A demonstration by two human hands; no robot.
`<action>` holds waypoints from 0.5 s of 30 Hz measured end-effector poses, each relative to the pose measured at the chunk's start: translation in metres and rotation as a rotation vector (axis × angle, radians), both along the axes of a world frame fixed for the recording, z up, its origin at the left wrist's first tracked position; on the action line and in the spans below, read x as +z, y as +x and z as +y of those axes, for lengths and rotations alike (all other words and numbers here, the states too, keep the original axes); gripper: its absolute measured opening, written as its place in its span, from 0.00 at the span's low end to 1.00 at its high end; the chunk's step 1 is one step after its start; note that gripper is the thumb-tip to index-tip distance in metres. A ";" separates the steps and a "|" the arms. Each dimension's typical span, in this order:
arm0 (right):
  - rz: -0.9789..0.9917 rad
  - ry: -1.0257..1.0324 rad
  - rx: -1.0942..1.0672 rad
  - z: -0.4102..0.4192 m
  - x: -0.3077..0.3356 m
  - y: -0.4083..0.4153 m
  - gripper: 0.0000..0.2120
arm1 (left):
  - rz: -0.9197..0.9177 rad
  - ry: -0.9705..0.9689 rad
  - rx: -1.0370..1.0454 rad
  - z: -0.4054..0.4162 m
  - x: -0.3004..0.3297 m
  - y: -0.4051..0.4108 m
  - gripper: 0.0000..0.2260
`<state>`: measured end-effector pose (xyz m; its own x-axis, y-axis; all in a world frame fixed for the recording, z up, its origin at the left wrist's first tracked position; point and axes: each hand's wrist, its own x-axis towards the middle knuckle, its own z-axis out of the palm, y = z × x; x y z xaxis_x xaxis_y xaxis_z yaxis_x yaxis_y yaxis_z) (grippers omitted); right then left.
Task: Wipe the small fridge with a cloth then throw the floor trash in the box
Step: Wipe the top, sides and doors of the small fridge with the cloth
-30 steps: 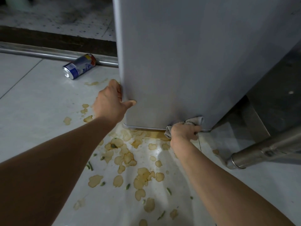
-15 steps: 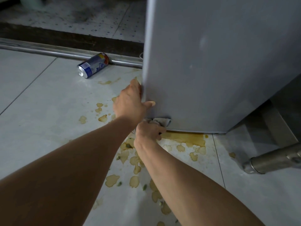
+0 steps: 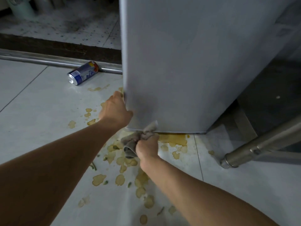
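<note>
Cloth [image 3: 140,139] in right hand [image 3: 147,148], at fridge [image 3: 187,62] bottom.

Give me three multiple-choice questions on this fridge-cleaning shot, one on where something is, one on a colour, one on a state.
1. Where does the can lie?
A. on the floor by the metal rail
B. on top of the fridge
C. in the person's hand

2. What colour is the spill under the fridge's edge?
A. red
B. yellowish brown
C. blue

3. What is the right hand doing?
A. resting flat on the floor
B. gripping the can
C. gripping the cloth

Answers: 1 A, the can lies on its side against the rail. 2 B, the puddle looks yellowish brown. 3 C, fingers curl round the bunched cloth at the fridge bottom edge.
</note>
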<state>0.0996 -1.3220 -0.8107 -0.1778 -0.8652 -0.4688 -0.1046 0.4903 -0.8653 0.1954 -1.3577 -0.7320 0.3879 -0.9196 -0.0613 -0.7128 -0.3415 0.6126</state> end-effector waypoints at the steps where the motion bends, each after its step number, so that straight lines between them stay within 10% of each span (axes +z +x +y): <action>1: 0.045 -0.004 -0.054 0.003 -0.001 -0.023 0.18 | -0.005 0.007 0.030 0.005 0.001 -0.004 0.25; 15: 0.297 -0.125 -0.396 -0.038 0.007 -0.212 0.16 | -0.689 -0.480 -0.680 0.015 0.043 -0.139 0.25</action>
<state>-0.1129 -1.3595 -0.8037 -0.6132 -0.7509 -0.2452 -0.1820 0.4364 -0.8812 0.0568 -1.3427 -0.6890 -0.3996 -0.8251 0.3995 -0.9050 0.4245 -0.0284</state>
